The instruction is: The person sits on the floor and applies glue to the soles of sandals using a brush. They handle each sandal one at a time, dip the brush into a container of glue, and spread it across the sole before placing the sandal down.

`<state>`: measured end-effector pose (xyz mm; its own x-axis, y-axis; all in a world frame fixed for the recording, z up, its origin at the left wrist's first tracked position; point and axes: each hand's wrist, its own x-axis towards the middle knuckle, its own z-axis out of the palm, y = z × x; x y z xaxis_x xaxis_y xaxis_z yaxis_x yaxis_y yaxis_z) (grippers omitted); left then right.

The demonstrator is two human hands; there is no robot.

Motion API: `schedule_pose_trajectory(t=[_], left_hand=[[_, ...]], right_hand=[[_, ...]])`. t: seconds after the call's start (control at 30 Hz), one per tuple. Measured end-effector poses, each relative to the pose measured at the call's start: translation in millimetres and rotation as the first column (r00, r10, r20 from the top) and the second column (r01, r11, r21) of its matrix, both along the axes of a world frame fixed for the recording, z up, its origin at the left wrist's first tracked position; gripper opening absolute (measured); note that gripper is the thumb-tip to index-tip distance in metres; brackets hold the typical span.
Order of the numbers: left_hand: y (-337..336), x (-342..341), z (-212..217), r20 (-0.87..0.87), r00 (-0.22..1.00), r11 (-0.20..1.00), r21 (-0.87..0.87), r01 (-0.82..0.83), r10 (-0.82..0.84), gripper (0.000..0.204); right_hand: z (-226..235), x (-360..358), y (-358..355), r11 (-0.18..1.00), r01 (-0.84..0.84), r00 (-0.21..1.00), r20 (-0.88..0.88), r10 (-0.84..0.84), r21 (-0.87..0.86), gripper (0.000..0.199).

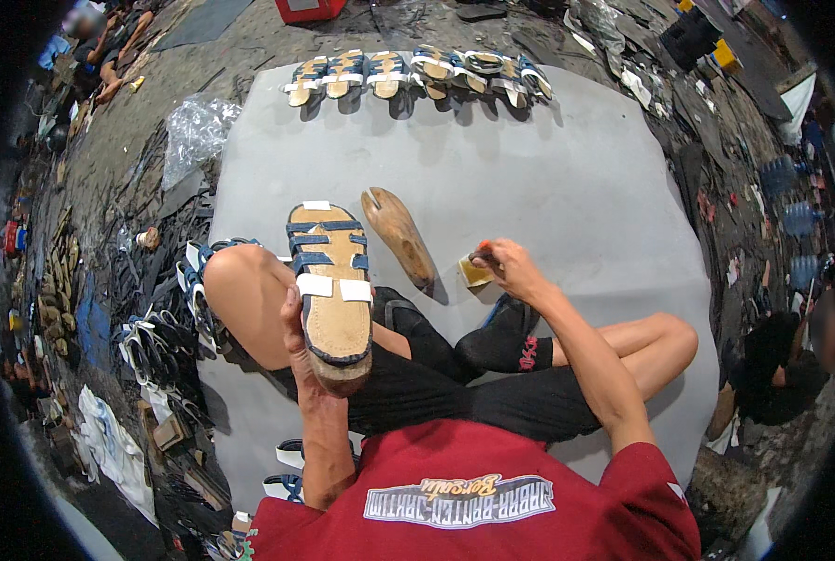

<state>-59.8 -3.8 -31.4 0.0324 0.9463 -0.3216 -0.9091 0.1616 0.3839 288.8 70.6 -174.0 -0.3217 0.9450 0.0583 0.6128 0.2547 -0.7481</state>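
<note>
My left hand point(298, 348) grips a sandal point(328, 280) on a wooden form, sole side up, with blue straps and white tape strips across its tan bottom; it rests against my left knee. My right hand point(509, 265) reaches forward with a small brush, its tip at a small yellow glue container point(473, 274) on the grey mat. A bare wooden shoe last point(400, 234) lies on the mat between the sandal and the container. I sit cross-legged in black shorts and black socks.
A row of several strapped sandals point(417, 75) stands along the far edge of the grey mat point(567, 168). Loose blue-and-white strap uppers point(160, 327) pile at my left. A clear plastic bag point(196, 131) lies far left. Other people sit at the top left and right.
</note>
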Motion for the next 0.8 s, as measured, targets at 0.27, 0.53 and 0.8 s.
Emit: schedule_pose_trajectory(t=[0.27, 0.53, 0.8], left_hand=[[10, 27, 16, 0.133, 0.99, 0.999, -0.019, -0.051, 0.053, 0.078], [4, 28, 19, -0.137, 0.986, 0.995, -0.05, 0.085, -0.091, 0.073], [9, 63, 51, -0.313, 0.934, 0.985, -0.083, 0.154, -0.173, 0.071]], right_hand=[[-12, 42, -12, 0.867, 0.385, 0.917, 0.239, -0.32, -0.317, 0.038], [124, 38, -4, 0.669, 0.061, 0.386, -0.601, -0.7, -0.741, 0.043], [238, -37, -33, 0.965, 0.045, 0.732, -0.649, -0.207, -0.257, 0.03]])
